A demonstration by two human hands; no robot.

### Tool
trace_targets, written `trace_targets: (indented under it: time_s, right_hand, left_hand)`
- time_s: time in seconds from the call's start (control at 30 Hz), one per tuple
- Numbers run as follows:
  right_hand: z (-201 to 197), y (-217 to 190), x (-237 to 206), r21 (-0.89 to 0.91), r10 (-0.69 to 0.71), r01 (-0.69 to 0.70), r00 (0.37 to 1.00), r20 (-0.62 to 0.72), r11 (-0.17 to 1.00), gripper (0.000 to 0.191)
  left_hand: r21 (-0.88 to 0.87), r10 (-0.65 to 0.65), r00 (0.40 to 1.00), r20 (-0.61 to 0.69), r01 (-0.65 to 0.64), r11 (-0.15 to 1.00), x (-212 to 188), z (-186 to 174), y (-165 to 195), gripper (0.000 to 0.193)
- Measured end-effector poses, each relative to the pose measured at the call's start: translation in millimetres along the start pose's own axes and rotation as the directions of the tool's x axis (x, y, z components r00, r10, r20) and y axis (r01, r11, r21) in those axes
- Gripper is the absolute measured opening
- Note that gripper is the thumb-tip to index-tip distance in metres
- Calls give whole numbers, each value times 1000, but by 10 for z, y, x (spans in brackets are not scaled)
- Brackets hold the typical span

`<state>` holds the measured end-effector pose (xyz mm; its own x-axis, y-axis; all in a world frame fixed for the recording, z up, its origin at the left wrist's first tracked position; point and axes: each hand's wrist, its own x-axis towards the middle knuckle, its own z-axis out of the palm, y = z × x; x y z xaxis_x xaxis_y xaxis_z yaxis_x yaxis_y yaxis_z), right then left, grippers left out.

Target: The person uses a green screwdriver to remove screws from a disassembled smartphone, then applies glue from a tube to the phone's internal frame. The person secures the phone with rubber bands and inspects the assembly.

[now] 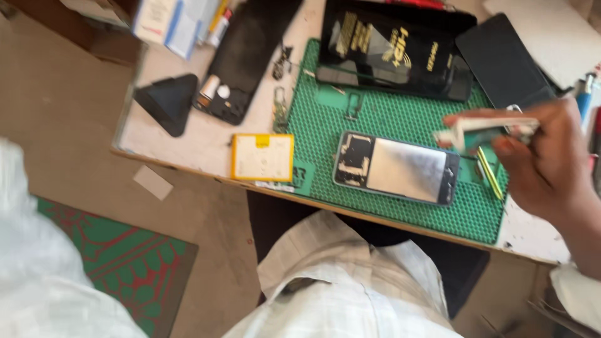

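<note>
While in right hand [551,169] (blurred): strip [488,128] pointing left.

From my feed, the green rubbery work mat [400,119] looks matt and knobbly, like a grid of little studs. On it, the opened rectangular phone body [396,167] has a dull brushed-metal plate with a soft sheen. At 9 o'clock from it, the yellow-edged flat pack [262,157] looks like matt paper or foil. At 12 o'clock, the glossy black packet with gold print [391,47] is shiny plastic film. My right hand [546,164] pinches a pale plastic-looking strip [485,129], too blurred to judge. The white checked shirt [350,288] is soft woven cloth.
</note>
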<state>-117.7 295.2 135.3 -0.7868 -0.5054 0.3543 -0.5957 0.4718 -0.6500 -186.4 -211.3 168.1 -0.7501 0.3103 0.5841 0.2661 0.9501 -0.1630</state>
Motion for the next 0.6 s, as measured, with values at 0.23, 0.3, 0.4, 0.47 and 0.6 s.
trace_targets:
  time_s: [0.23, 0.3, 0.4, 0.47, 0.6]
  right_hand:
    - [198, -86, 417, -62, 254, -248, 963, 94, 967, 23]
    - [296, -137, 491, 1, 137, -139, 980, 146, 990, 20]
    - [474, -187, 583, 57, 77, -91, 974, 211, 994, 16]
    - [574, -201, 620, 52, 27, -40, 971, 236, 998, 18]
    - [784, -178, 685, 59, -92, 81, 967, 237, 995, 35]
  left_hand:
    - [-216, 341, 936, -85, -351, 911, -558, -578, 1096, 25]
    - [-371, 382, 917, -112, -395, 840, -834, -457, 1679, 26]
    - [-544, 295, 948, -117, -310, 780, -1230, -171, 2409, 37]
    - [-541, 214, 974, -71, -218, 812, -1383, -56, 2673, 46]
    - [-504, 173, 982, 73, -113, 857, -1339, 6, 2867, 67]
